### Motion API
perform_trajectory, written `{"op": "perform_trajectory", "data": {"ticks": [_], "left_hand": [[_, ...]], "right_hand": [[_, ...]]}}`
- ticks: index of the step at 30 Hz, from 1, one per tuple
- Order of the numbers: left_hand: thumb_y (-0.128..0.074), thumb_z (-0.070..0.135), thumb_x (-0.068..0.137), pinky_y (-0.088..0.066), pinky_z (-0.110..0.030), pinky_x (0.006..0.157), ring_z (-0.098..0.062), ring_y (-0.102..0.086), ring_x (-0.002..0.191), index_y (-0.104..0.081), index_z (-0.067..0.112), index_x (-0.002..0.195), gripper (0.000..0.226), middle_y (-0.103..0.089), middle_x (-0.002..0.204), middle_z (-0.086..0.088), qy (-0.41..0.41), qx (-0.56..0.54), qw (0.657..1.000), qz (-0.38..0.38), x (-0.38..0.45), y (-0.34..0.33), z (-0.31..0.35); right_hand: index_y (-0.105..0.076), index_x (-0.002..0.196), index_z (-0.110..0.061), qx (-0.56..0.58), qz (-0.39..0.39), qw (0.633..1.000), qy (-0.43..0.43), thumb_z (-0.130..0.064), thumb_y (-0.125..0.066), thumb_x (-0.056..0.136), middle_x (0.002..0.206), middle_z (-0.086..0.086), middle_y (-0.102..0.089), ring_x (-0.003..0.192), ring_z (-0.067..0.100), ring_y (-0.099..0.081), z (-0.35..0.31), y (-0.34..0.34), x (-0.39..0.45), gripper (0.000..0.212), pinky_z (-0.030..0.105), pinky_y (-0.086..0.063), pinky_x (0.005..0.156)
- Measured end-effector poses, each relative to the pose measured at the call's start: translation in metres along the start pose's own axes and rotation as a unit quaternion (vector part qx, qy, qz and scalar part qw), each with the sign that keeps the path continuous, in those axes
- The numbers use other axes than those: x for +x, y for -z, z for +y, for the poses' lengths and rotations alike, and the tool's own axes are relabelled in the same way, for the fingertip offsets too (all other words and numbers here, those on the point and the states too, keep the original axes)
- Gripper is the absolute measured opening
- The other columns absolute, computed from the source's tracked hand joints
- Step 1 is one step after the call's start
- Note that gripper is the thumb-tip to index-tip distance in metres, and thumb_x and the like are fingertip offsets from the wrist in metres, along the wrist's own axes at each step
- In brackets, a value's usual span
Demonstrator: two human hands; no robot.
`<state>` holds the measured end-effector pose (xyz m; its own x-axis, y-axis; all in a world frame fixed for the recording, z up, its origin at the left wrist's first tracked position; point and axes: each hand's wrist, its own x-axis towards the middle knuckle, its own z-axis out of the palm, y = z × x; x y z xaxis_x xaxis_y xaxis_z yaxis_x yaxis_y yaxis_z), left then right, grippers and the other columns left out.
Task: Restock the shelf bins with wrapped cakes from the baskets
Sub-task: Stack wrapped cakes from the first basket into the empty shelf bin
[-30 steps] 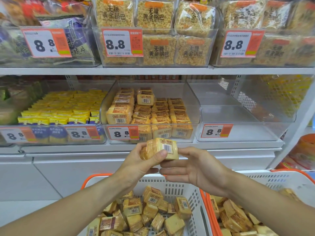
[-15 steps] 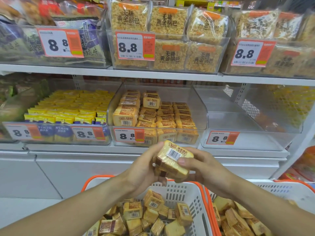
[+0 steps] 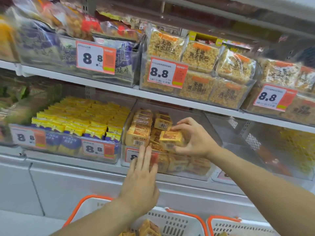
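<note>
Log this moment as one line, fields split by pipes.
phase: placing | right hand: grips wrapped cake over middle bin | left hand: fingers straight at bin front | baskets: below, cakes left

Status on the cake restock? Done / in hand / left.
Done: the middle bin already holds rows of wrapped cakes. In hand: the right hand grips a few cakes inside that bin, apparently setting them down; the left hand reaches flat toward the bin front, holding nothing. Left: the left basket still shows loose cakes, and the bin to the right looks empty.
</note>
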<state>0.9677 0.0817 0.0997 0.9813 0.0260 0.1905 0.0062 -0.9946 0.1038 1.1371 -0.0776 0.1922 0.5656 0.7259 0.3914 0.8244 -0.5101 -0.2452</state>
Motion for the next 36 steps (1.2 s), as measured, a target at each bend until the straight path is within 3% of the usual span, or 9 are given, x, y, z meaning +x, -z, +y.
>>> {"op": "perform_trajectory", "data": {"ticks": [3, 12, 16, 18, 20, 22, 26, 32, 36], "left_hand": [[-0.040, 0.040, 0.096, -0.001, -0.053, 0.124, -0.036, 0.042, 0.143, -0.044, 0.016, 0.126, 0.038, 0.036, 0.159, -0.019, -0.008, 0.003, 1.000, -0.008, 0.001, -0.003, 0.001], [-0.042, 0.032, 0.095, -0.006, -0.056, 0.122, -0.035, 0.045, 0.141, -0.044, 0.011, 0.128, 0.039, 0.047, 0.153, -0.018, -0.045, -0.023, 0.998, -0.027, 0.003, -0.010, -0.012], [-0.045, 0.029, 0.081, -0.026, -0.061, 0.116, -0.033, 0.034, 0.147, -0.055, 0.012, 0.106, 0.031, 0.028, 0.161, -0.021, -0.056, -0.035, 0.996, 0.059, 0.005, -0.021, -0.016], [-0.043, 0.026, 0.088, -0.017, -0.059, 0.119, -0.029, 0.044, 0.141, -0.052, 0.011, 0.109, 0.028, 0.043, 0.155, -0.017, -0.069, -0.038, 0.996, 0.038, 0.004, -0.025, -0.018], [-0.043, 0.026, 0.087, -0.019, -0.058, 0.119, -0.029, 0.042, 0.143, -0.052, 0.013, 0.105, 0.024, 0.042, 0.156, -0.015, -0.066, -0.043, 0.996, 0.049, 0.003, -0.029, -0.020], [-0.050, 0.029, 0.073, -0.041, -0.057, 0.108, -0.033, 0.016, 0.154, -0.054, 0.019, 0.088, 0.018, 0.013, 0.167, -0.020, -0.052, -0.046, 0.993, 0.095, 0.003, -0.031, -0.020], [-0.060, 0.030, 0.057, -0.057, -0.049, 0.088, -0.037, -0.014, 0.153, -0.053, 0.024, 0.075, 0.020, -0.024, 0.163, -0.023, -0.039, -0.075, 0.989, 0.124, 0.005, -0.031, -0.017], [-0.066, 0.027, 0.064, -0.055, -0.049, 0.094, -0.036, -0.011, 0.155, -0.057, 0.022, 0.077, 0.016, -0.015, 0.167, -0.018, -0.083, -0.057, 0.985, 0.139, 0.003, -0.039, -0.034], [-0.067, 0.018, 0.068, -0.054, -0.046, 0.094, -0.032, -0.011, 0.156, -0.052, 0.021, 0.075, 0.017, -0.014, 0.168, -0.014, -0.100, -0.081, 0.981, 0.145, 0.000, -0.035, -0.042]], "right_hand": [[-0.069, 0.121, -0.026, 0.020, -0.017, 0.996, -0.080, -0.029, -0.087, 0.066, 0.107, -0.004, -0.066, 0.098, 0.008, -0.062, 0.007, -0.020, 0.033, 0.058, 0.030, -0.053, 0.093], [-0.059, 0.134, -0.025, 0.085, -0.011, 0.976, -0.201, -0.042, -0.088, 0.074, 0.137, -0.002, -0.055, 0.124, 0.015, -0.054, 0.037, -0.071, 0.061, 0.069, 0.022, -0.042, 0.100], [-0.051, 0.134, -0.023, 0.063, 0.044, 0.954, -0.289, -0.045, -0.091, 0.068, 0.124, 0.005, -0.061, 0.109, 0.025, -0.063, 0.033, -0.079, 0.061, 0.081, 0.037, -0.053, 0.093], [-0.052, 0.132, -0.019, 0.092, 0.055, 0.941, -0.321, -0.034, -0.093, 0.069, 0.115, 0.000, -0.063, 0.106, 0.024, -0.064, 0.024, -0.079, 0.063, 0.077, 0.036, -0.054, 0.093], [-0.060, 0.117, -0.021, 0.204, 0.057, 0.906, -0.366, -0.023, -0.092, 0.071, 0.104, -0.007, -0.065, 0.100, 0.019, -0.065, 0.011, -0.079, 0.065, 0.057, 0.037, -0.054, 0.092], [-0.069, 0.103, -0.014, 0.351, 0.062, 0.840, -0.410, -0.019, -0.089, 0.068, 0.101, -0.001, -0.074, 0.100, 0.023, -0.069, 0.005, -0.081, 0.067, 0.041, 0.041, -0.056, 0.089], [-0.065, 0.116, -0.004, 0.469, 0.126, 0.743, -0.461, -0.028, -0.078, 0.052, 0.103, 0.012, -0.077, 0.098, 0.031, -0.072, 0.003, -0.082, 0.071, 0.070, 0.052, -0.056, 0.094], [-0.068, 0.111, -0.008, 0.350, 0.205, 0.798, -0.447, -0.025, -0.068, 0.090, 0.107, 0.017, -0.074, 0.097, 0.034, -0.071, -0.009, -0.068, 0.059, 0.027, 0.051, -0.058, 0.091], [-0.071, 0.097, -0.009, 0.370, 0.288, 0.789, -0.396, -0.019, -0.060, 0.098, 0.074, 0.004, -0.070, 0.063, 0.015, -0.062, -0.031, -0.049, 0.015, 0.014, 0.029, -0.050, 0.058]]}}
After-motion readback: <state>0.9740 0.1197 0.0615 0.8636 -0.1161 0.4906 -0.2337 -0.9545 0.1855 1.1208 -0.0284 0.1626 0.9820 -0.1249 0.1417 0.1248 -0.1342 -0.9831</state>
